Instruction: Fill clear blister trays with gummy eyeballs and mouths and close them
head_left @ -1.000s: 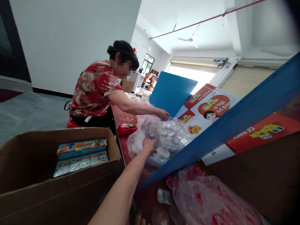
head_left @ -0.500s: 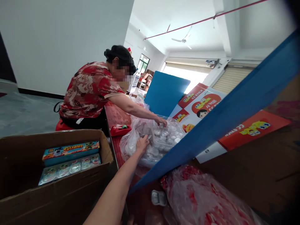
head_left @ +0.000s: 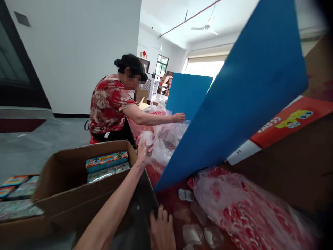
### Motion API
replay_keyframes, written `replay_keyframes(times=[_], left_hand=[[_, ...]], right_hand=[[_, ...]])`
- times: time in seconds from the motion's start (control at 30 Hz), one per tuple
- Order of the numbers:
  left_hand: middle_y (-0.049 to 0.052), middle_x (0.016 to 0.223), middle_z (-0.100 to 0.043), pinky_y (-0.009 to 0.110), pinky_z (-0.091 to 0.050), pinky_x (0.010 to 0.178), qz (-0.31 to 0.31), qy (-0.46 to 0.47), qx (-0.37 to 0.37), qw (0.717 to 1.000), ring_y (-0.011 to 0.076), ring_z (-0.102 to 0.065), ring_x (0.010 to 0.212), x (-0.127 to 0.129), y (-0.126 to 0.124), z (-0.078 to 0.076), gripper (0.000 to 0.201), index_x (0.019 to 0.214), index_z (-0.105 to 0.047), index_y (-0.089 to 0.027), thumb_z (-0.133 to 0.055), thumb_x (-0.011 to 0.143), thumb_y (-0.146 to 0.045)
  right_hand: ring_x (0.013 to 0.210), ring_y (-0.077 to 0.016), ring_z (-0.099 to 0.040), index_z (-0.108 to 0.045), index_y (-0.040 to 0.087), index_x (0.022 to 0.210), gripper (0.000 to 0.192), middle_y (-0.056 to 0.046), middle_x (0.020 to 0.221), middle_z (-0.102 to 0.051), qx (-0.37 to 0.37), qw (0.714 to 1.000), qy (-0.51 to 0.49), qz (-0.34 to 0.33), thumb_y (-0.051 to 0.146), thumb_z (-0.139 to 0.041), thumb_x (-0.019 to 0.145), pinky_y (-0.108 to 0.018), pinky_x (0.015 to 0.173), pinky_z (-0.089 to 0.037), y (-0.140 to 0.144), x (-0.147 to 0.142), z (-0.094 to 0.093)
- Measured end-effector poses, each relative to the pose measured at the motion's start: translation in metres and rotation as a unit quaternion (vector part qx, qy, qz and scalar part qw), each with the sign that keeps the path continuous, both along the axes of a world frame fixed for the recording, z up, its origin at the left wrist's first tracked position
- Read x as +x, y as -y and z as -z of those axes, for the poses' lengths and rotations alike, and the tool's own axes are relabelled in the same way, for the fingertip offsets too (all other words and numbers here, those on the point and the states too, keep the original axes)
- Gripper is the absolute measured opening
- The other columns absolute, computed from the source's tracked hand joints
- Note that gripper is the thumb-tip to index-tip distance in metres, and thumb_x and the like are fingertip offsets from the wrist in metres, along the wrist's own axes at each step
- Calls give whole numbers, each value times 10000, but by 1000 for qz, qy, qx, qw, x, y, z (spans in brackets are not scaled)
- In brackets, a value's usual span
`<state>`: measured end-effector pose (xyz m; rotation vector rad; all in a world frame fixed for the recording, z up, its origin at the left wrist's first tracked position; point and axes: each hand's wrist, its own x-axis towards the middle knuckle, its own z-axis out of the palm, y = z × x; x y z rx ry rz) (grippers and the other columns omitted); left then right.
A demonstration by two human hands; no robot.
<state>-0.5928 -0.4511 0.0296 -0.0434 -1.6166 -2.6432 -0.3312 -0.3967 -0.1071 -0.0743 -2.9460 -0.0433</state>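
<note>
My left hand [head_left: 144, 151] reaches out over the table's edge, its fingers wrapped round a whitish, see-through plastic container [head_left: 147, 137]. Just beyond it lies a big clear plastic bag [head_left: 166, 140], partly hidden by a blue board [head_left: 223, 114]. My right hand [head_left: 162, 227] rests by the near edge of the red table, fingers stretched and apart, with nothing in it. Beside that hand are several clear plastic containers [head_left: 192, 233] and a small silvery-looking container [head_left: 185, 194].
A co-worker [head_left: 111, 100] sits across on the left, an arm over the bag. An open cardboard box [head_left: 85, 194] holding gummy boxes [head_left: 107, 160] stands left of the table. Right of the board lies a bag of red-and-white packets [head_left: 241, 208].
My left hand has come back from the bag towards the left, now with a plastic container in it. My right hand has come into view. The co-worker's hand has risen from the bag.
</note>
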Motion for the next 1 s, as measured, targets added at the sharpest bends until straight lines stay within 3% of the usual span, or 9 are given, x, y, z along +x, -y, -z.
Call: replay_keyframes(times=[0.1, 0.17, 0.27, 0.37, 0.43, 0.57, 0.73, 0.83, 1.0], left_hand=[[-21, 688, -612, 131, -207, 411, -4, -5, 41, 999, 8, -340, 405, 89, 53, 8, 526, 984, -522, -204, -634, 778, -675], [-15, 706, -642, 125, -215, 409, -19, 0, 86, 996, 7, -361, 409, 152, 73, 18, 467, 1020, -541, -214, -710, 771, -572], [-18, 737, -667, 130, -284, 418, -37, 27, 54, 997, 22, -407, 421, 239, 79, 37, 455, 1160, -543, -249, -692, 816, -507], [-48, 715, -642, 150, -363, 427, -25, 60, -45, 997, 54, -476, 450, 314, 70, 49, 511, 1232, -547, -272, -707, 804, -499], [-58, 722, -628, 157, -399, 430, -40, 52, -84, 994, 64, -498, 478, 352, 59, 50, 483, 1158, -596, -266, -748, 763, -499], [-44, 853, -671, 178, -452, 458, 131, 25, -70, 989, 93, -557, 566, 403, 13, 40, 262, 1102, -612, -329, -655, 876, -453], [-64, 755, -630, 167, -449, 484, 273, 54, -62, 959, 77, -547, 543, 478, -64, 28, 324, 1109, -580, -281, -692, 851, -442], [-31, 824, -668, 186, -489, 529, 320, 100, -39, 941, 87, -589, 576, 515, -104, 29, 373, 1127, -579, -266, -695, 834, -466], [18, 1062, -706, 218, -544, 651, 397, 122, -50, 908, 112, -677, 726, 549, -130, 39, 469, 1305, -534, -325, -645, 876, -478]], right_hand=[[1201, -379, -553, -653, 224, 1278, 457, -204, 1345, -572, -143, 990, -13, 3, 251, -692, 823, -577, 993, -435, 1, 10, -18], [1148, -313, -576, -645, 222, 1261, 373, -164, 1283, -588, -295, 954, -57, -6, 325, -585, 908, -511, 988, -459, 7, 28, -33], [1105, -240, -615, -582, 209, 1310, 399, -128, 1237, -621, -535, 841, -79, 3, 387, -475, 970, -394, 954, -503, 30, 77, -53], [939, -192, -672, -545, 208, 1330, 485, -72, 1127, -691, -688, 726, -15, -10, 398, -621, 890, -291, 796, -547, 54, 134, -71], [901, -179, -667, -591, 213, 1261, 500, -35, 1074, -702, -690, 724, -11, 26, 372, -725, 806, -264, 772, -540, 50, 161, -80], [797, -151, -642, -634, 238, 1159, 321, 8, 910, -685, -611, 788, 22, 81, 378, -669, 872, -237, 717, -516, -7, 220, -97], [1052, -218, -601, -558, 207, 1266, 331, -84, 1145, -642, -438, 861, -143, 214, 321, -552, 956, -358, 943, -491, -51, 320, -118], [1097, -233, -600, -549, 184, 1334, 365, -120, 1194, -642, -408, 844, -228, 263, 266, -430, 998, -394, 984, -482, -67, 365, -116], [1225, -196, -595, -538, 230, 1391, 406, -73, 1349, -631, -526, 754, -269, 287, 333, -374, 1034, -349, 1056, -458, -92, 408, -102]])
